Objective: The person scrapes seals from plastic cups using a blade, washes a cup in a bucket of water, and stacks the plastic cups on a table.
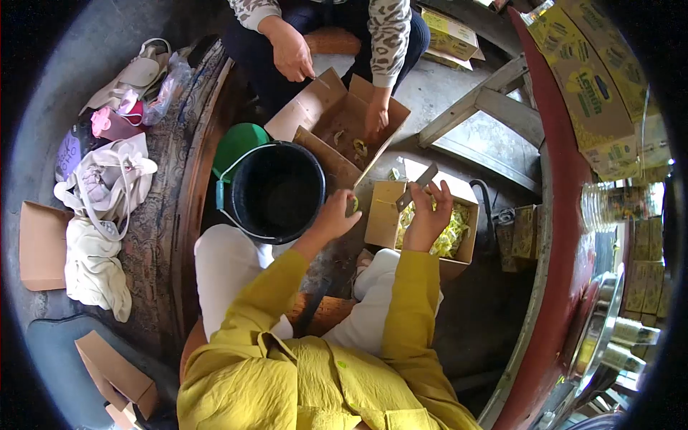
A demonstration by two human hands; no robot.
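Observation:
My left hand (334, 217) is closed around a small dark-green piece (351, 206), too small to name, between the black bucket and the open boxes. In my right hand (430, 221) is a flat metal blade (408, 195), held up by the fingers. Below that hand stands an open cardboard box (384, 215) filled with small yellow-green pieces (453, 236). The black bucket (279, 193), its inside dark, stands left of my left hand. Ahead, a larger open carton (326, 154) has a few pieces at its bottom.
Across from me sits another person, one hand (377, 119) in the larger carton, the other hand (292, 56) above it. A green lid (240, 147) lies behind the bucket. Bags (115, 172) rest on the carved bench at left. Printed boxes (588, 79) and a wooden frame (494, 115) stand right.

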